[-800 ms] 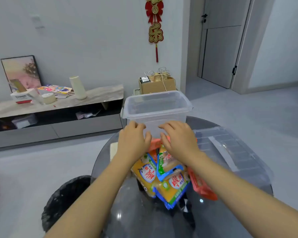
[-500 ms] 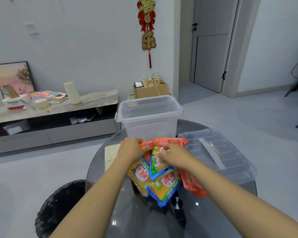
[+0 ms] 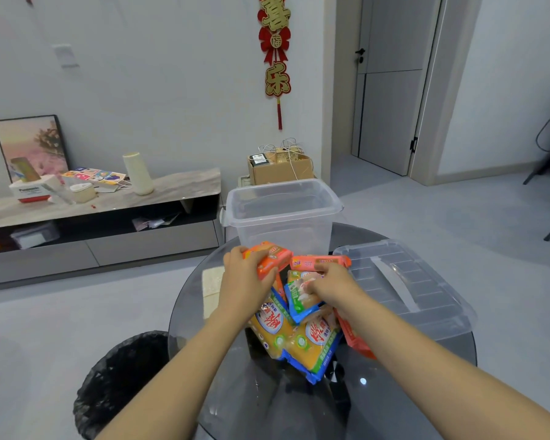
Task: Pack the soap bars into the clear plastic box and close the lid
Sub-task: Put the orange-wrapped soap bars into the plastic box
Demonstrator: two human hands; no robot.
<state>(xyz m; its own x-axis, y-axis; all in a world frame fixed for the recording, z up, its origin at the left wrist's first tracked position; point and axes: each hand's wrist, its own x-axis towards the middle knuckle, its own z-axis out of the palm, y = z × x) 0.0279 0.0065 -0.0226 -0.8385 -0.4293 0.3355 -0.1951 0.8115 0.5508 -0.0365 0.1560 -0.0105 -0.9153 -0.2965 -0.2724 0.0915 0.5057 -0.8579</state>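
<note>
The clear plastic box [image 3: 283,214] stands open and empty at the far side of the round glass table [image 3: 394,392]. Its clear lid [image 3: 404,281] lies flat to the right of it. A pile of wrapped soap bars [image 3: 302,335], yellow with blue edges, lies in front of the box. My left hand [image 3: 245,281] grips an orange soap bar [image 3: 272,257] lifted a little above the pile. My right hand [image 3: 331,281] holds a second orange soap bar [image 3: 319,262] by its near edge. Another orange bar [image 3: 354,339] lies under my right forearm.
A black-lined waste bin [image 3: 118,382] stands on the floor left of the table. A low TV bench [image 3: 102,217] with a picture, boxes and a white vase runs along the left wall. A cardboard box [image 3: 280,168] sits behind the clear box. A pale coaster [image 3: 211,281] lies on the table's left.
My hands have drawn back from the box's near wall to the pile, and each has picked up an orange soap bar. The view has shifted slightly.
</note>
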